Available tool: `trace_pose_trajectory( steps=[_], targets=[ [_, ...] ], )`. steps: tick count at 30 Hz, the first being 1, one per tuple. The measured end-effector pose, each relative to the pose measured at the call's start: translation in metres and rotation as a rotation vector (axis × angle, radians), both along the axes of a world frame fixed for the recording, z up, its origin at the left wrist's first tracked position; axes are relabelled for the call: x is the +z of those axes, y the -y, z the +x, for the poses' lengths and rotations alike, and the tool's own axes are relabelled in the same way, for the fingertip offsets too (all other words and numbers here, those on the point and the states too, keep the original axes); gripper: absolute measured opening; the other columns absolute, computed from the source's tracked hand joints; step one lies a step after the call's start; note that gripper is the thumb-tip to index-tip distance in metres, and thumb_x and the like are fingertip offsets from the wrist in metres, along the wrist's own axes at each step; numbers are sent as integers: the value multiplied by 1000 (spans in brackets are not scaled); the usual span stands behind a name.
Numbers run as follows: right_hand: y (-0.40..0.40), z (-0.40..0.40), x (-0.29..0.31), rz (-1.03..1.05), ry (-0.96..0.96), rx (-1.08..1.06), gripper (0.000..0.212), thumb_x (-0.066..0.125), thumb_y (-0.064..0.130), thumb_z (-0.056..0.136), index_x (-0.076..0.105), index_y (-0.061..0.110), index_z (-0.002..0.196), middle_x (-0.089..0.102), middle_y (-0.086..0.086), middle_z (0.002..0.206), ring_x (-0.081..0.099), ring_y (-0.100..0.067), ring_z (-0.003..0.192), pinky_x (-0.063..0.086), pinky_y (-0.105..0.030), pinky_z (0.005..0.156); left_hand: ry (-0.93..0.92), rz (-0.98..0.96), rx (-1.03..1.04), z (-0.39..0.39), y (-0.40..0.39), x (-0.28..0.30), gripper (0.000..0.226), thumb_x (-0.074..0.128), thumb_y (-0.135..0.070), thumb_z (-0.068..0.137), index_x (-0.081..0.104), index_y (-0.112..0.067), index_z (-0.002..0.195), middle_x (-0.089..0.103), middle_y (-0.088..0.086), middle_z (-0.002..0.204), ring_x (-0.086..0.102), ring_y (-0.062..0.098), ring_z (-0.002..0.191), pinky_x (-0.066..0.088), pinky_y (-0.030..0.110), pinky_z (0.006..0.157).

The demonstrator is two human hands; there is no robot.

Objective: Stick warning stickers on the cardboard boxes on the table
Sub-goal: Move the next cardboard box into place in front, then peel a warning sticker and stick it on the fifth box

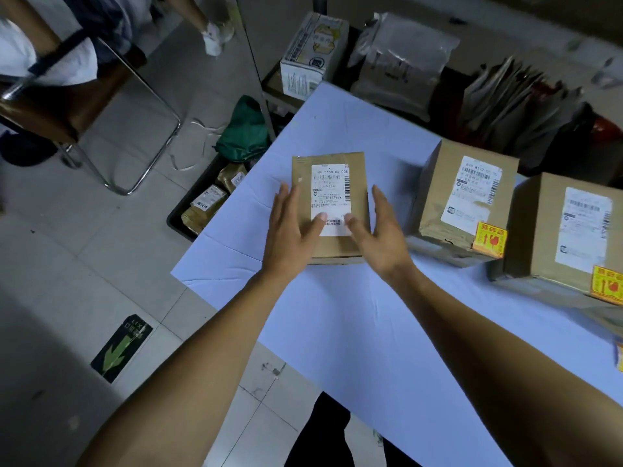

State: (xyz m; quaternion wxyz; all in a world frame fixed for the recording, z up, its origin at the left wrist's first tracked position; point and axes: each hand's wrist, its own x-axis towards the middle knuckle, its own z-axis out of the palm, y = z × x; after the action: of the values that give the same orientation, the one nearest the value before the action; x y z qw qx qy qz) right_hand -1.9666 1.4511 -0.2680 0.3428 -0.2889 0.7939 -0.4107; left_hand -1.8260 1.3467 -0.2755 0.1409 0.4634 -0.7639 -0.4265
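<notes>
A small flat cardboard box (332, 160) with a white shipping label lies on the white table (354, 325). My left hand (291, 227) rests flat on its left side, fingers spread. My right hand (377, 230) lies flat on its right side, thumb on the label. No warning sticker shows on this box. To the right stand two bigger cardboard boxes: the middle box (445, 183) carries a yellow warning sticker (489, 239) at its near corner, and the right box (546, 230) carries another yellow warning sticker (606, 284). At the far right edge a yellow sticker sheet (619, 357) is barely visible.
A black crate (188, 203) of brown parcels sits on the floor left of the table, with a green bag (244, 133) behind it. A metal-framed chair (84, 106) stands at the left. More parcels and bags (404, 59) pile up behind the table. A person's leg shows at top.
</notes>
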Motion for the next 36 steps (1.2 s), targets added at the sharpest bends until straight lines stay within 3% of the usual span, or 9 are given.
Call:
trace_pose_trajectory(
  steps=[2, 4, 7, 9, 16, 22, 26, 32, 36],
  targets=[
    [13, -5, -6, -2, 301, -192, 77, 59, 44, 94, 16, 33, 157, 27, 6, 162, 27, -10, 148, 27, -28, 114, -77, 276, 197, -8, 9, -1, 86, 57, -61, 82, 21, -32, 155, 28, -6, 162, 35, 10, 143, 33, 33, 116],
    [20, -8, -16, -12, 429, -226, 74, 58, 41, 95, 18, 33, 157, 33, 9, 159, 34, -9, 144, 29, -23, 107, -144, 487, 293, -9, 14, -9, 89, 61, -63, 76, 27, -36, 154, 49, -9, 149, 57, 6, 121, 49, 29, 98],
    [23, -10, -31, -56, 513, -140, 70, 62, 40, 92, 30, 29, 154, 54, 10, 146, 52, -10, 132, 35, -33, 114, -190, 522, 251, -6, 16, -25, 58, 63, -54, 79, 50, -45, 134, 70, -21, 118, 68, -1, 99, 53, 16, 73],
    [22, -12, -37, -75, 571, -126, 72, 62, 41, 90, 30, 28, 154, 57, 10, 142, 54, -11, 129, 35, -41, 116, -244, 563, 234, -7, 16, -30, 38, 62, -49, 83, 56, -50, 120, 72, -25, 109, 69, -2, 95, 53, 13, 68],
    [18, -12, -34, -107, 599, -127, 69, 57, 37, 96, 25, 26, 156, 55, 7, 145, 49, -14, 134, 29, -44, 119, -290, 590, 240, -10, 6, -15, 28, 60, -45, 85, 58, -50, 112, 73, -25, 102, 70, -1, 91, 54, 16, 65],
    [-7, -12, 13, -179, 566, -142, 67, 57, 37, 96, 27, 29, 155, 54, 12, 145, 51, -10, 132, 31, -41, 118, -385, 582, 228, -12, -16, 30, 30, 60, -41, 89, 57, -52, 116, 72, -26, 106, 69, -3, 94, 54, 15, 64],
    [-47, -15, 56, -254, 509, -153, 68, 58, 40, 93, 28, 33, 154, 47, 14, 151, 49, -8, 134, 33, -43, 117, -456, 546, 144, -19, -49, 66, 42, 60, -41, 89, 53, -44, 130, 70, -23, 116, 68, 1, 104, 56, 20, 74],
    [-129, -24, 99, -362, 415, -195, 48, 52, 38, 95, 44, 44, 141, 61, 18, 136, 57, -7, 126, 41, -43, 110, -489, 531, 11, -44, -112, 99, 58, 60, -39, 88, 44, -37, 144, 67, -16, 126, 67, 7, 109, 56, 33, 90],
    [-188, -38, 113, -396, 378, -272, 40, 52, 37, 96, 49, 44, 135, 65, 17, 131, 61, -6, 120, 47, -41, 102, -482, 535, -108, -71, -159, 114, 48, 59, -33, 92, 48, -36, 139, 68, -15, 125, 67, 8, 110, 55, 35, 95]
  ],
)
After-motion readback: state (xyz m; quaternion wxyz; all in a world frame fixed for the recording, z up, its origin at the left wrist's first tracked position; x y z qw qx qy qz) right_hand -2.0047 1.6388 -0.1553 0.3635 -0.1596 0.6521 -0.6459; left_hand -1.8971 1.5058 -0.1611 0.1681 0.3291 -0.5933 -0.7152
